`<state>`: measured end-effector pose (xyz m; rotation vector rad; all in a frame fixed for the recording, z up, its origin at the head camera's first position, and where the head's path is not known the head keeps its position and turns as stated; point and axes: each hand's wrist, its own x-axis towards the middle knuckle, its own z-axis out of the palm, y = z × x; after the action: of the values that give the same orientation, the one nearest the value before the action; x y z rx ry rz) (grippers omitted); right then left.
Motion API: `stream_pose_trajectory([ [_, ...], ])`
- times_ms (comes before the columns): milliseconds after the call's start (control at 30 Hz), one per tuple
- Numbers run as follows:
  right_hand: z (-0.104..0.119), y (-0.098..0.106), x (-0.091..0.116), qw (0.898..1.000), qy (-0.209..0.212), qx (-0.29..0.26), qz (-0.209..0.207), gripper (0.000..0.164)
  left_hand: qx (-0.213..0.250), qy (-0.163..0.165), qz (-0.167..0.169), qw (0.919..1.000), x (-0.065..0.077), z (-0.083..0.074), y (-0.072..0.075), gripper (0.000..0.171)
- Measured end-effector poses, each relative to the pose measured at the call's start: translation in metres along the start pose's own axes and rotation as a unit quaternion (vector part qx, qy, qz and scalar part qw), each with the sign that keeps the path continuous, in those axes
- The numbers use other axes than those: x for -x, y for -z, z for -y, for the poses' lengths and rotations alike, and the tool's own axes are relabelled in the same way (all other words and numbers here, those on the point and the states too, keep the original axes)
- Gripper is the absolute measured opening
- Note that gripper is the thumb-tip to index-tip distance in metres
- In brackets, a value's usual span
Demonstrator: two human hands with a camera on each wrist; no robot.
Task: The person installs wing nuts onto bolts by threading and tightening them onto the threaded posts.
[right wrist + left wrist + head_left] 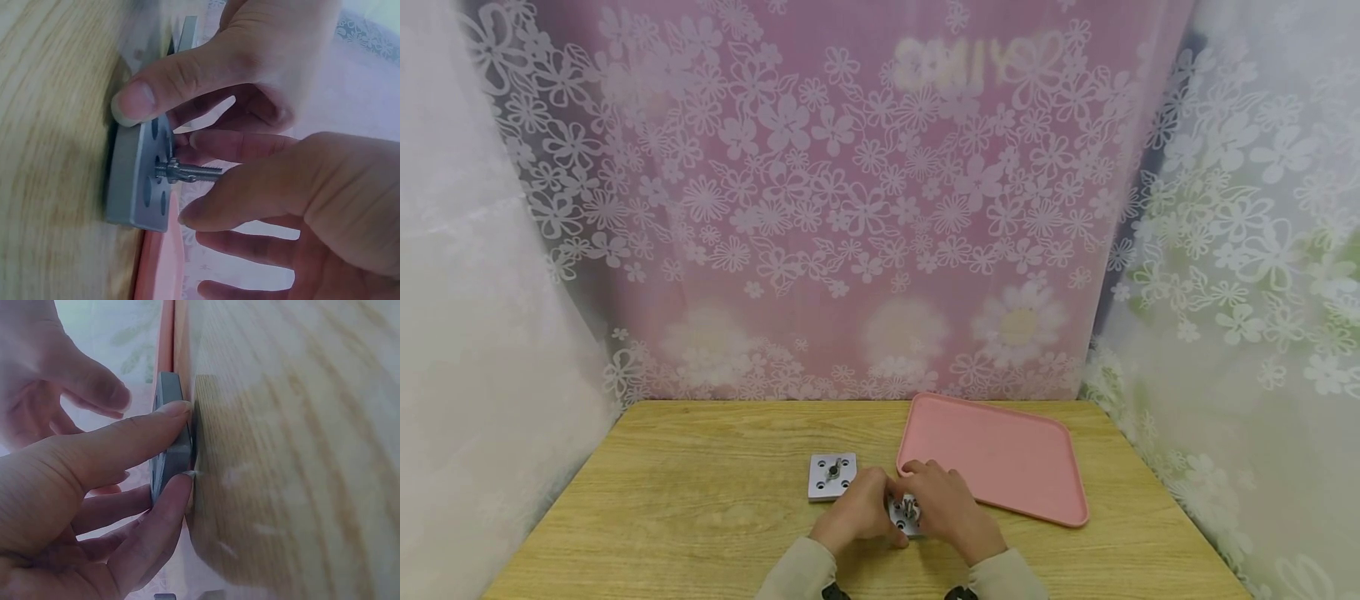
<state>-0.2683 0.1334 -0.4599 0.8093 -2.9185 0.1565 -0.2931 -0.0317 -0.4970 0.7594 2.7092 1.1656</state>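
Observation:
On the table, my left hand (859, 508) grips a small silver metal plate (901, 522) by its edges, with the thumb and a finger pressed on its sides. The plate (125, 181) has several round holes, and a threaded bolt (203, 173) stands up from its face. Around the bolt sits a small nut (174, 170), its shape partly hidden. My right hand (953, 510) hovers there, thumb and forefinger spread on either side of the bolt with gaps visible. A similar square plate (822, 477) with a wing nut (833, 472) lies to the left.
A pink tray (1000, 454) lies at the right rear, its near edge just beyond my right hand. The wooden table (700, 492) reaches back to a pink flowered curtain (850, 208), with pale curtains at both sides.

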Motion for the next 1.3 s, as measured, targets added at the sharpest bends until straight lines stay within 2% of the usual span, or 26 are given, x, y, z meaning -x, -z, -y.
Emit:
stream_pose_trajectory([
  [200,-0.0021,-0.0045,-0.0016,1.000,-0.002,0.002,0.006,0.033,-0.004,-0.009,0.000,1.0000,-0.0001,0.0006,-0.0003,0.039],
  [333,-0.0027,-0.0057,-0.0023,1.000,-0.004,0.006,0.008,0.030,-0.005,-0.003,0.003,1.0000,-0.0009,0.0013,-0.0001,0.039],
  [900,-0.0016,-0.0040,-0.0006,1.000,-0.015,-0.006,-0.003,0.023,-0.008,-0.012,0.000,0.9999,-0.0001,0.0006,-0.0004,0.039],
  [1300,-0.0022,-0.0079,-0.0013,0.999,-0.021,0.022,-0.019,0.010,-0.014,-0.016,-0.004,0.9998,-0.0006,0.0002,0.0002,0.041],
])
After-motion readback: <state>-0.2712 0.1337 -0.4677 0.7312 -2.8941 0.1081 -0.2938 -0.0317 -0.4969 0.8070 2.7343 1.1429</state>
